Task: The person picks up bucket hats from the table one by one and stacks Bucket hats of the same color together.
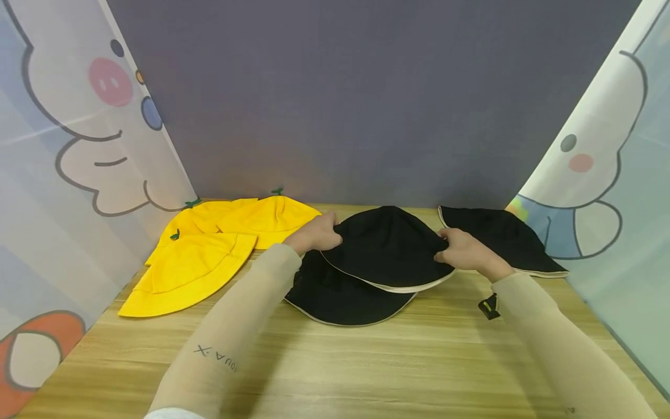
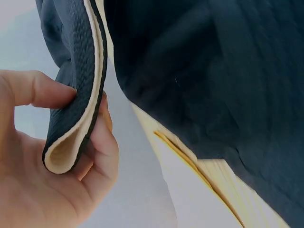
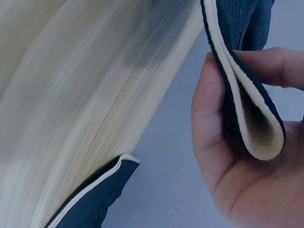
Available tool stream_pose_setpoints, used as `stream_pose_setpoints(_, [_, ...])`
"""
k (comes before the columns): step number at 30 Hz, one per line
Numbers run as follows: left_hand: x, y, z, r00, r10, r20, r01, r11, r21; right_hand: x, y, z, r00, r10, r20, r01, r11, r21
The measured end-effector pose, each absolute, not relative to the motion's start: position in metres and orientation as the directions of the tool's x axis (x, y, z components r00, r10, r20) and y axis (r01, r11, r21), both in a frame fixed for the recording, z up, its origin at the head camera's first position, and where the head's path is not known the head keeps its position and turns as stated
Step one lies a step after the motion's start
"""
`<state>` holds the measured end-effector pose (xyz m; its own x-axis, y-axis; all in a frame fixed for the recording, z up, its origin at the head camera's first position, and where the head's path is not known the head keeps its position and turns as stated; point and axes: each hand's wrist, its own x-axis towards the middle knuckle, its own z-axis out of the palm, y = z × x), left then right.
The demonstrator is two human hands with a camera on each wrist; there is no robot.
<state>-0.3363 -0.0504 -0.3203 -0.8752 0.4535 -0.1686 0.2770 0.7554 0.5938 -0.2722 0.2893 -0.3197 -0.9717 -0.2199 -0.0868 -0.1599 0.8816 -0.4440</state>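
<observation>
We see a black hat (image 1: 391, 241), crown up, long axis left to right, left hand (image 1: 315, 234) and right hand (image 1: 466, 250) pinching its brim (image 1: 384, 273), sleeve lettering (image 1: 218, 355) hard to read.

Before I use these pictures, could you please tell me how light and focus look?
Head: soft shadows on the table; left wrist: black cloth at right dim, low in detail; right wrist: bluish cast, table grain soft, brim of the held hat crisper.

Bare hands (image 1: 315, 233), long close-fitting pale cream sleeves (image 1: 238, 308), small dark lettering (image 1: 216, 356) on the left one, perhaps a white cuff (image 1: 175, 414)
</observation>
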Motion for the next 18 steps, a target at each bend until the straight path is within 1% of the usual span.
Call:
stream_pose_setpoints(4, [-0.333, -0.066, -0.322, -0.871, 0.458, -0.179, 0.277, 0.759, 0.589, -0.276, 0.279, -0.323, -0.963, -0.251, -0.097, -0.181, 0.870, -0.459])
stream_pose_setpoints(7, [-0.330, -0.077, -0.324, -0.872, 0.453, -0.184, 0.278, 0.768, 0.577, -0.278, 0.271, -0.325, -0.956, -0.282, -0.081, -0.214, 0.859, -0.466])
stream_pose_setpoints(13, [-0.321, -0.104, -0.328, -0.871, 0.451, -0.196, 0.274, 0.776, 0.568, -0.275, 0.249, -0.323, -0.946, -0.323, -0.038, -0.275, 0.855, -0.439])
stream_pose_setpoints(18, [-0.314, -0.121, -0.330, -0.867, 0.459, -0.194, 0.274, 0.764, 0.584, -0.274, 0.235, -0.323, -0.935, -0.354, -0.039, -0.296, 0.833, -0.467])
